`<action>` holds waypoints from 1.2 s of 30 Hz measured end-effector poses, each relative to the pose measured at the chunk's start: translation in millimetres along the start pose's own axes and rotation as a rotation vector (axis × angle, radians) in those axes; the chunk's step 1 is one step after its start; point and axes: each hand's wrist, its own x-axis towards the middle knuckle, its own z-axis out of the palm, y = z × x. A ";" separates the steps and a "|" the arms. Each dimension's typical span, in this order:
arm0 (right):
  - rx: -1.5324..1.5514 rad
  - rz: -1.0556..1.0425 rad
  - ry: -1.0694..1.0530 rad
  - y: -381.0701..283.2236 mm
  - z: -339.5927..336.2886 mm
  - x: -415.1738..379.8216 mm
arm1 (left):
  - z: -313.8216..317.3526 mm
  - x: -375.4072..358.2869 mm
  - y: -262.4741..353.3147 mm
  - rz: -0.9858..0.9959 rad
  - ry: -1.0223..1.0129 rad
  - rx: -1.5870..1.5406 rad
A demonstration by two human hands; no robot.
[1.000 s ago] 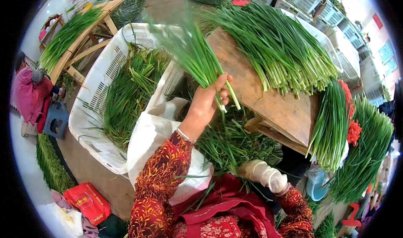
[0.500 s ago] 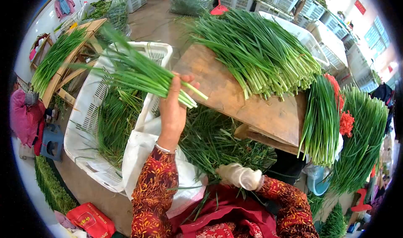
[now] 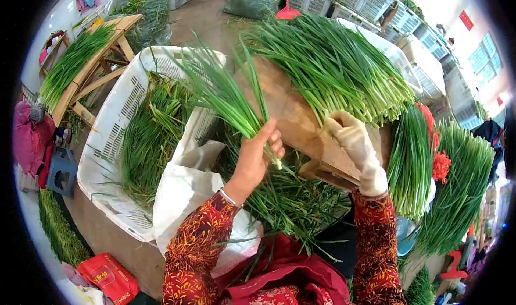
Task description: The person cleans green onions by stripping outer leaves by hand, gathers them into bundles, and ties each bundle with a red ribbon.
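My bare left hand [image 3: 255, 157] is closed round a small bunch of green leafy stalks [image 3: 231, 103], with their pale ends pointing down and right. My right hand [image 3: 352, 143], in a pale glove, is at the near edge of a large pile of stalks [image 3: 333, 68] on a wooden board [image 3: 293, 108]. Its fingers are curled, and what they pinch, if anything, is too small to make out. Below my hands lies a heap of loose leaves [image 3: 301, 197].
A white crate [image 3: 115, 127] with leaves stands at the left, beside a white sack [image 3: 185, 189]. Bundled stalks [image 3: 411, 165] hang at the board's right end. A wooden stand [image 3: 80, 84] with more stalks is farther left. Stacked crates [image 3: 371, 1] line the back.
My left hand has moved right and down with its bunch, which now points more upright. My right hand has risen from the loose leaves to the pile on the board.
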 end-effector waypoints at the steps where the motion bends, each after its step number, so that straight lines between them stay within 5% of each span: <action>1: 0.125 -0.066 -0.241 12.3 1.8 -9.6 | -2.1 1.3 7.3 0.080 0.018 0.014; 3: -0.173 -0.158 -0.742 21.8 15.1 -42.3 | -0.9 1.9 27.2 0.235 0.057 0.024; 4: -0.605 -0.176 -0.982 5.1 33.4 -62.1 | 0.3 1.3 37.2 0.307 0.080 0.021; 6: -0.762 0.026 -1.340 14.1 56.6 -79.2 | -1.9 5.5 40.4 0.353 0.066 0.012; 7: -0.888 0.011 -1.134 3.0 50.5 -69.1 | -1.3 4.9 39.2 0.340 0.060 -0.009; 8: -0.789 -0.694 -0.660 29.8 24.3 -57.4 | -1.3 2.5 36.9 0.325 0.060 -0.031; 12: -1.075 -0.103 0.151 -0.7 17.5 19.5 | -6.1 6.2 6.2 0.114 -0.002 -0.073; 17: -1.079 -0.303 0.199 16.2 17.6 24.5 | -10.2 4.6 -8.0 -0.049 0.011 -0.109; 21: -0.764 -0.061 0.115 -3.2 21.1 6.4 | -7.1 0.5 -13.5 -0.059 0.009 -0.045; 23: -0.299 0.081 0.002 -11.7 27.5 -19.7 | -6.7 -1.0 -19.6 -0.066 0.015 0.008; 26: -0.394 -0.178 0.046 1.9 41.0 -36.4 | -6.2 -2.6 -23.3 -0.080 -0.012 0.082; 33: -0.595 -0.241 -0.003 -2.1 49.5 -43.8 | -13.0 0.3 -29.6 -0.119 -0.063 0.099; 36: -0.457 -0.189 -0.091 -5.2 45.9 -41.3 | -6.9 -4.1 -24.1 -0.189 0.050 0.153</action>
